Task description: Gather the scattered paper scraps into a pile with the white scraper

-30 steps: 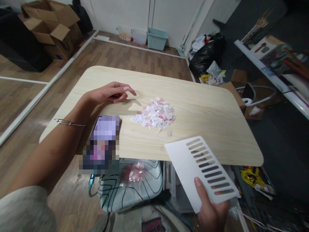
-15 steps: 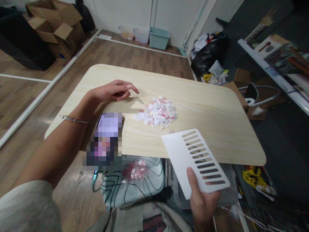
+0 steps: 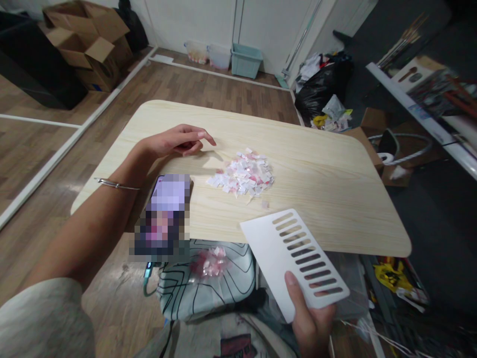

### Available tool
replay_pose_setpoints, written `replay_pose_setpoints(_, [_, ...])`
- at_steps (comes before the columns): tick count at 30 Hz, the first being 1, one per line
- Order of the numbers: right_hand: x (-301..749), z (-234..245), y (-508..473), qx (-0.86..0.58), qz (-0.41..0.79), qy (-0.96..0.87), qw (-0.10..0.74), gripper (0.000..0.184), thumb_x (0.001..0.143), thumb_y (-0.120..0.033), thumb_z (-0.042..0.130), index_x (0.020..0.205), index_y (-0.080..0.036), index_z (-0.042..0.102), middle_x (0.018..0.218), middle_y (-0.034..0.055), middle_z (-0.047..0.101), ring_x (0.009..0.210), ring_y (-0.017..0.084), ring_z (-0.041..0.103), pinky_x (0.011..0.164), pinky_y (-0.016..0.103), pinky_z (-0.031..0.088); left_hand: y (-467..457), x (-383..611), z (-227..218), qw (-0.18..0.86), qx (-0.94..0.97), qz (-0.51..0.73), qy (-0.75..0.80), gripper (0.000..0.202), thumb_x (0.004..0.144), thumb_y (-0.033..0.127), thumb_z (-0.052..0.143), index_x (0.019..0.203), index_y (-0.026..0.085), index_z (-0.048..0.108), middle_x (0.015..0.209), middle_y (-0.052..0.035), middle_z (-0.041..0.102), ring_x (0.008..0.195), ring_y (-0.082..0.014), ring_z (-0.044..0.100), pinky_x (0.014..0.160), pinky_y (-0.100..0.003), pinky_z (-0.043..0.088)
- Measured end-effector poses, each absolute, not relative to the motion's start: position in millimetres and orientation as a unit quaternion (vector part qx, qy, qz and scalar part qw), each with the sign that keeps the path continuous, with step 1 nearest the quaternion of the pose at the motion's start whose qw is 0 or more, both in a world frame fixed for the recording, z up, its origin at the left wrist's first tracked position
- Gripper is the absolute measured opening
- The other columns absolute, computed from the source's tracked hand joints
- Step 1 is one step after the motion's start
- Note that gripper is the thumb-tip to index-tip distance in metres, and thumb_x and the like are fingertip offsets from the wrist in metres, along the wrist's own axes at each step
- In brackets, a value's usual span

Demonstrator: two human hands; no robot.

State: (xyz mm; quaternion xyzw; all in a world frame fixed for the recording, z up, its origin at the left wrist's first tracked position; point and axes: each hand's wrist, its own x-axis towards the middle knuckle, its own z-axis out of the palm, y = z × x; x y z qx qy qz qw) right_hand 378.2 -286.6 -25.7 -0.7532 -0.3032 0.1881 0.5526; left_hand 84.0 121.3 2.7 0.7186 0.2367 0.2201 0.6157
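Note:
My left hand (image 3: 181, 140) rests at the left side of the light wooden table (image 3: 320, 174), index finger stretched out, the others loosely curled, and nothing in it. To the right of its fingertips lies a heap of tiny white and pink packets (image 3: 244, 174), apart from the hand. In my right hand (image 3: 309, 311) is a flat white slotted plastic scraper (image 3: 266, 248), thumb on top and the other fingers mostly hidden beneath. The scraper tilts over the table's near edge. One loose small piece (image 3: 265, 204) sits between the heap and the scraper.
A phone (image 3: 164, 214), blurred out, stands by my left forearm with a cable (image 3: 148, 273) plugged in. On my lap, a patterned light-blue cushion-like thing (image 3: 231, 288) bears more small packets (image 3: 212, 262). A clear plastic box (image 3: 350, 278) is under the table's right side.
My right hand has moved the scraper slightly left and toward me, uncovering the loose piece on the table. My left hand stays in place.

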Motion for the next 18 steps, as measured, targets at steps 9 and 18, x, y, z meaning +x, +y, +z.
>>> replay_pose_setpoints(9, [374.9,-21.2,-285.7,-0.749,0.215,-0.291,0.555,0.029,0.097,-0.055,0.103,0.112,-0.032,0.093,0.113,0.0065,0.096,0.109,0.035,0.093,0.100,0.045,0.075,124.4,83.9,0.3,0.616,0.721,0.225,0.223,0.052,0.120,0.064,0.079,0.124,0.013,0.088,0.055,0.0056,0.053,0.047,-0.0100,0.026,0.045,-0.032,0.013])
replay_pose_setpoints(18, [374.6,-21.5,-287.6,-0.736,0.282,-0.260,0.557,0.044,0.096,-0.058,0.103,0.128,-0.029,0.093,0.128,0.0119,0.098,0.118,0.040,0.097,0.100,0.047,0.080,121.1,83.7,2.7,0.613,0.718,0.229,0.237,0.051,0.121,0.061,0.079,0.125,0.012,0.088,0.055,0.0054,0.055,0.048,-0.0100,0.028,0.044,-0.030,0.017])
